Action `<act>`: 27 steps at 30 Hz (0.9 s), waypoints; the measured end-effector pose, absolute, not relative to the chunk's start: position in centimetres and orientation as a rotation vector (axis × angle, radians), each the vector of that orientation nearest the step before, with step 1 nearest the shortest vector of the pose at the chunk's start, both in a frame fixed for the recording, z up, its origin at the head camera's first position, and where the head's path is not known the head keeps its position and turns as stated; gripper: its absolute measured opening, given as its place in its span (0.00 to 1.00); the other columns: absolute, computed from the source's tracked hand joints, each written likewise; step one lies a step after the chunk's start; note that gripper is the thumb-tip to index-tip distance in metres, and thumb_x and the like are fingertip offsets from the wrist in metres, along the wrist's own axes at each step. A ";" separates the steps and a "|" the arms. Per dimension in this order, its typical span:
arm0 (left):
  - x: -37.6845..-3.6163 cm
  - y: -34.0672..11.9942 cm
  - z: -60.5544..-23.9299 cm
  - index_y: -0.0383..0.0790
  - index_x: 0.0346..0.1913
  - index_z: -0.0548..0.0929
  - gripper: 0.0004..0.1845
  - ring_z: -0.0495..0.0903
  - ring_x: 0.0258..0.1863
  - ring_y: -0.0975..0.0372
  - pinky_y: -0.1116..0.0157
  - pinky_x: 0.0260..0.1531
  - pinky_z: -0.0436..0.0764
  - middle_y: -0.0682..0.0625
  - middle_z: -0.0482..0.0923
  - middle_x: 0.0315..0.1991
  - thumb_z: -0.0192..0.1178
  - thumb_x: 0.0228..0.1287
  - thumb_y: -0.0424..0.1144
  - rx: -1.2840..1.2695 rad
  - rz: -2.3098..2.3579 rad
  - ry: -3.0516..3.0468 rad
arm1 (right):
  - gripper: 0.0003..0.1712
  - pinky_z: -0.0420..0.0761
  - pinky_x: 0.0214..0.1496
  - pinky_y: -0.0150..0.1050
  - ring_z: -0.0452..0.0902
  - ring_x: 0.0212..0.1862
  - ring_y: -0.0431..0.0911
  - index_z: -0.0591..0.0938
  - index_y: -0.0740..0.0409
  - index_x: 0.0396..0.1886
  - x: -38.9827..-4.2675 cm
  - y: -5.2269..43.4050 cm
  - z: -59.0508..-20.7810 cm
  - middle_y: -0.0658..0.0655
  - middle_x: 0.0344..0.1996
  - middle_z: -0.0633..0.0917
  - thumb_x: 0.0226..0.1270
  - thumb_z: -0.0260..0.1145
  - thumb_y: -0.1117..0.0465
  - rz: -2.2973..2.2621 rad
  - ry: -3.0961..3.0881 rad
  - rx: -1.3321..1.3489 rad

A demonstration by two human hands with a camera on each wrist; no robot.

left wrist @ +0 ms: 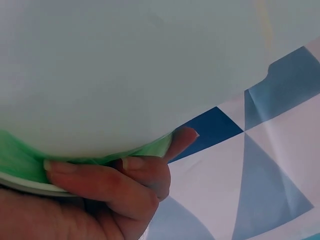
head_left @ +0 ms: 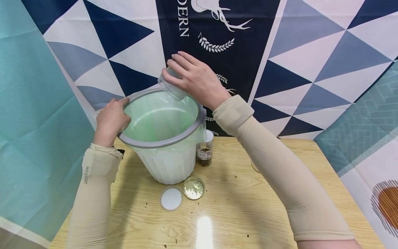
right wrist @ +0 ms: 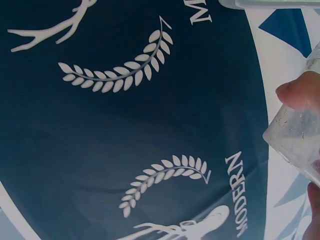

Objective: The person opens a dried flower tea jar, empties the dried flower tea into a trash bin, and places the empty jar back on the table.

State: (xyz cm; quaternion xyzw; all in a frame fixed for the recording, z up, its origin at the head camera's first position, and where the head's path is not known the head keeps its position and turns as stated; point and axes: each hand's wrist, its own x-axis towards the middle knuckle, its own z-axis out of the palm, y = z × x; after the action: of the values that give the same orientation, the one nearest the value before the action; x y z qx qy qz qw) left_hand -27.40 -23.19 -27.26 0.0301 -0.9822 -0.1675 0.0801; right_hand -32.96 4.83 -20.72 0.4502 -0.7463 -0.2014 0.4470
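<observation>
A white ribbed waste bin (head_left: pixel 169 162) with a grey rim ring (head_left: pixel 161 141) and a green liner bag (head_left: pixel 158 116) is tilted toward me on the wooden table (head_left: pixel 248 207). My left hand (head_left: pixel 110 119) grips the bin's rim on its left side; in the left wrist view its fingers (left wrist: pixel 100 182) curl round the rim and the green liner (left wrist: pixel 20 162). My right hand (head_left: pixel 194 77) holds a clear plastic jar (head_left: pixel 171 86) upside down, mouth over the bin's far rim. In the right wrist view the jar (right wrist: pixel 300 132) shows at the right edge between my fingertips.
A small jar with dark contents (head_left: pixel 204 152) stands just right of the bin. A white lid (head_left: pixel 171 199) and a clear lid (head_left: pixel 193 187) lie in front of it. Dark crumbs dot the tabletop. A patterned blue-and-white cloth (head_left: pixel 311 52) hangs behind.
</observation>
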 end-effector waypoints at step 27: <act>-21.1 -13.7 -27.9 0.47 0.78 0.69 0.35 0.73 0.67 0.46 0.43 0.63 0.74 0.44 0.76 0.70 0.67 0.70 0.43 -0.720 -0.547 -2.285 | 0.43 0.78 0.68 0.49 0.79 0.59 0.57 0.75 0.61 0.69 -31.6 9.0 -23.5 0.62 0.58 0.82 0.49 0.74 0.57 0.119 -2.050 0.993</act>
State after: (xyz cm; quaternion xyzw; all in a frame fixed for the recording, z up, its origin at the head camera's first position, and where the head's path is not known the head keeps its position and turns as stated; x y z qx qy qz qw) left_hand -21.13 -13.72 -27.94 -0.2758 -0.8760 -0.2097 0.3355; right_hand -31.61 8.96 -23.49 0.3955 -0.8169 0.0475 0.4171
